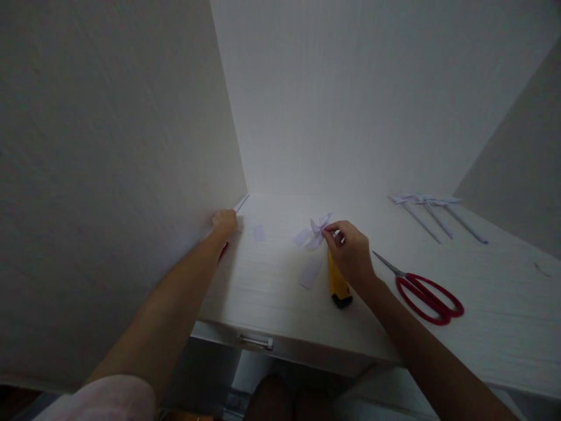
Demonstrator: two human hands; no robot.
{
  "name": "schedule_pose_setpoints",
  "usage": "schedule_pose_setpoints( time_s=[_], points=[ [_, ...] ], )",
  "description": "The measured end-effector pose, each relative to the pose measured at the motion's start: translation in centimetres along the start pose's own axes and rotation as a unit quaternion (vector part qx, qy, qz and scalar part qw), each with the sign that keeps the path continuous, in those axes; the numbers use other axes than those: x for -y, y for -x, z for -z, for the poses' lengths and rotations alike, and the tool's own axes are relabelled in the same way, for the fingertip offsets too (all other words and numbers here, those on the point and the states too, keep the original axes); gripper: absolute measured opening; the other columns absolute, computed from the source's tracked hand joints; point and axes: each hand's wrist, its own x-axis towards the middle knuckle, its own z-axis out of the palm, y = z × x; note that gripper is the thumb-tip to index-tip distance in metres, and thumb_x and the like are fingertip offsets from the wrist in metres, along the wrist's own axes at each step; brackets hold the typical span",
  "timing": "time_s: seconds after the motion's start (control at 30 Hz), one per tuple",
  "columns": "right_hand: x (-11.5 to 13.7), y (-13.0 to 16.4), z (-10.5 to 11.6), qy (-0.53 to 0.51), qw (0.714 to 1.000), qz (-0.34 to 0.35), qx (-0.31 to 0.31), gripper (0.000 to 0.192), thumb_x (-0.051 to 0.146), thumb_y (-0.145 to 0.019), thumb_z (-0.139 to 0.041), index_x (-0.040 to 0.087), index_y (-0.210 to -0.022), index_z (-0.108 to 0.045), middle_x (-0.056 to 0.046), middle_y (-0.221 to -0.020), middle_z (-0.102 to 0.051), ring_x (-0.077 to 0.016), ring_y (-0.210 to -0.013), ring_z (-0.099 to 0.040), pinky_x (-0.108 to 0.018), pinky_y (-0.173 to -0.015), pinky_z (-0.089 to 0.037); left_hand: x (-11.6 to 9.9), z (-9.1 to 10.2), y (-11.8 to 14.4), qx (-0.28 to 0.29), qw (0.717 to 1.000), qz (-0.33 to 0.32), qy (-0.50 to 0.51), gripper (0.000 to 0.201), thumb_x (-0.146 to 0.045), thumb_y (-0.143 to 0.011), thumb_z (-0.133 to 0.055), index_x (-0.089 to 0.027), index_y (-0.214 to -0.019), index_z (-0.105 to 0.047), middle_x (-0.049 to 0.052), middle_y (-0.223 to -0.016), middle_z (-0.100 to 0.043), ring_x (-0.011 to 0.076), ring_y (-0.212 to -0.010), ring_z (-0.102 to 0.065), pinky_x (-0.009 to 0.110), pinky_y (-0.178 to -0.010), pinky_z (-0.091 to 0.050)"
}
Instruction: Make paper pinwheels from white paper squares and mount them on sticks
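Observation:
My right hand (349,248) pinches the edge of a folded white paper pinwheel (319,227) between thumb and fingertips, just above the tabletop. Below that hand lies a yellow tool with a black end (338,283); its kind is partly hidden. Against the left wall, my left hand (225,221) is closed around a thin white paper stick (241,203), whose far end points to the back corner. The fingers' undersides are hidden. Beside the left wrist, a slim red object (223,251) shows partly. Small paper pieces (310,273) lie between the hands.
Red-handled scissors (427,295) lie right of my right forearm, blades pointing back left. Several paper pinwheels on sticks (432,216) rest at the back right. Another paper rectangle (258,233) lies near my left hand. Walls enclose the white tabletop (263,292); a drawer handle (255,342) is at the front.

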Motion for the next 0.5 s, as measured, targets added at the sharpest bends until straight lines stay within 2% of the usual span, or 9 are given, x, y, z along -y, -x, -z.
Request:
schedule_pose_setpoints(
  time_s=[0.13,0.27,0.37,0.5],
  points=[
    [-0.6,0.0,-0.6,-0.012,1.0,-0.019,-0.008,0.005,0.019,-0.076,-0.053,0.016,-0.073,-0.056,-0.003,-0.07,-0.058,-0.0119,-0.057,-0.049,-0.025,-0.056,-0.039,-0.2,0.1,-0.4,-0.013,0.999,-0.028,-0.012,0.026,-0.017,-0.084,-0.046,-0.008,-0.107,-0.056,0.016,-0.108,-0.057,0.0259,-0.101,-0.054,0.039,-0.081,-0.045],
    [-1.6,0.1,-0.7,-0.015,0.999,-0.019,-0.027,0.006,0.02,-0.076,-0.053,0.016,-0.074,-0.056,-0.003,-0.071,-0.058,-0.0125,-0.058,-0.05,-0.027,-0.058,-0.041,-1.4,1.9,0.9,-0.05,0.996,-0.073,-0.006,0.031,-0.004,-0.079,-0.04,-0.003,-0.103,-0.059,0.023,-0.105,-0.058,0.0316,-0.104,-0.053,0.041,-0.084,-0.042],
    [-2.3,0.0,-0.3,-0.011,0.998,-0.019,-0.066,0.007,0.02,-0.076,-0.052,0.016,-0.073,-0.056,-0.003,-0.068,-0.057,-0.0132,-0.059,-0.05,-0.028,-0.06,-0.041,-3.3,3.7,3.2,-0.091,0.99,-0.109,0.014,0.032,-0.004,-0.077,-0.038,0.0,-0.101,-0.058,0.025,-0.104,-0.056,0.0338,-0.107,-0.05,0.042,-0.084,-0.041],
    [-2.7,-0.1,0.9,-0.015,0.984,-0.029,-0.173,0.008,0.021,-0.077,-0.052,0.016,-0.074,-0.057,-0.002,-0.068,-0.056,-0.0131,-0.061,-0.05,-0.027,-0.059,-0.04,-6.7,4.2,8.7,-0.116,0.971,-0.197,0.065,0.029,-0.005,-0.079,-0.035,-0.004,-0.098,-0.056,0.02,-0.1,-0.057,0.0259,-0.098,-0.055,0.035,-0.08,-0.043]
  ],
)
